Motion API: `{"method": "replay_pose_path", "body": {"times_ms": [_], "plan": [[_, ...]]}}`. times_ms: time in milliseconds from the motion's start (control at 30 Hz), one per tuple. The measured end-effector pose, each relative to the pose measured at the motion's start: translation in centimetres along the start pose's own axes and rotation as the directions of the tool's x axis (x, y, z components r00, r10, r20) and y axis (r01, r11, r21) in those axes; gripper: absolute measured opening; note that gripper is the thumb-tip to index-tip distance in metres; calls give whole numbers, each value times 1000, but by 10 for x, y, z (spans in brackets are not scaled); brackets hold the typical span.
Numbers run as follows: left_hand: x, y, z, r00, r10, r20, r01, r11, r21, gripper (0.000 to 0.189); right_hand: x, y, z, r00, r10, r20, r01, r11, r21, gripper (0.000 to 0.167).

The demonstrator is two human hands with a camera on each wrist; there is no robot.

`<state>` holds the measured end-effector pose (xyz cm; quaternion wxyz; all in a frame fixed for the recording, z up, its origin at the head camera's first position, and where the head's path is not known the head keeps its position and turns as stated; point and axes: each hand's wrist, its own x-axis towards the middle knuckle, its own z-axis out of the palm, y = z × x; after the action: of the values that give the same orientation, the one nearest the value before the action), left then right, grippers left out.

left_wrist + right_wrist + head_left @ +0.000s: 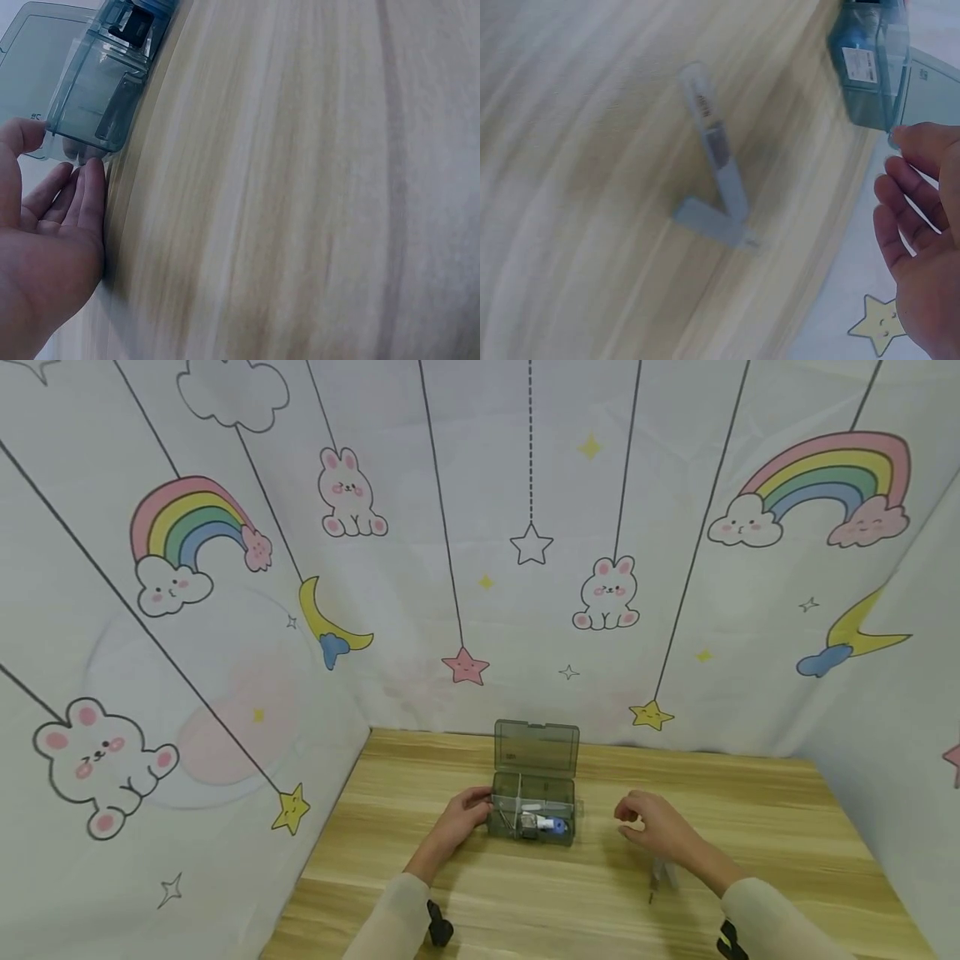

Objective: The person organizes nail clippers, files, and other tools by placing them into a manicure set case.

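A see-through grey-green plastic box stands on the table, its hinged lid raised. Inside, dividers part small items, among them a blue-and-white piece and a dark square one. My left hand holds the box at its left end; in the left wrist view, the thumb meets the rim and the fingertips press the end wall. To the box's right my right hand hovers apart from it, fingers loosely bent around nothing. Below that hand lie a slim pale stick and a short grey piece, both blurred.
The wood-grain table carries the box near its back edge. A white cloth backdrop printed with rabbits, rainbows and stars rises behind the table and along both sides. Black straps show at the sleeves.
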<state>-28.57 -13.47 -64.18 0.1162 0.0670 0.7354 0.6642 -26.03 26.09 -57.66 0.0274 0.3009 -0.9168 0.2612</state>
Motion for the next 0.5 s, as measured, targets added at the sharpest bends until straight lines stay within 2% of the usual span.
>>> {"method": "replay_pose_path", "body": {"times_ms": [300,500], "plan": [[0,1,0,1000,-16,0,16,1000,1,51,-44,16,2,996,46,80,-53,994,91,17],[0,1,0,1000,-19,-2,19,1000,-5,51,-64,19,7,998,-5,55,5,1000,-12,27]]}}
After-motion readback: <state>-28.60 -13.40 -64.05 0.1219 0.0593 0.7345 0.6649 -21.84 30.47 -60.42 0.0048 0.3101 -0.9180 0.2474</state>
